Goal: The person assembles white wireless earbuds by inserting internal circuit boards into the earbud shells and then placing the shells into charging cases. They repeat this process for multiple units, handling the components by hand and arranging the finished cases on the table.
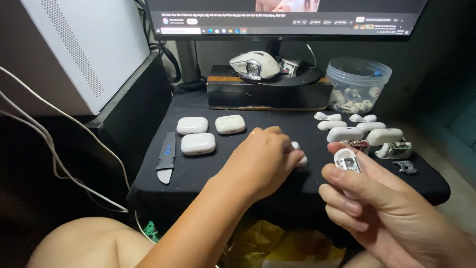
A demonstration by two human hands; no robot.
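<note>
Left hand (263,161) lowered over centre of black-covered counter (198,173), fingers curled and pressed onto a small white part (299,155) lying there; only the part's right edge visible past the fingertips. Right hand (377,208) raised at near right, pinching an opened white case shell (347,161) between thumb and forefinger, inner metal fittings facing the camera.

Three closed white earbud cases (198,144) grouped to the left of the left hand, well apart from it. Grey and blue pry tool (166,158) flat near the left edge. More white shells (344,133) and stripped inner boards (394,150) laid out at far right, just beyond the right hand. Clear plastic tub (359,84) of small white parts at far right. White mouse (255,65) on a dark box (267,92) at far centre, below a monitor (285,17).
</note>
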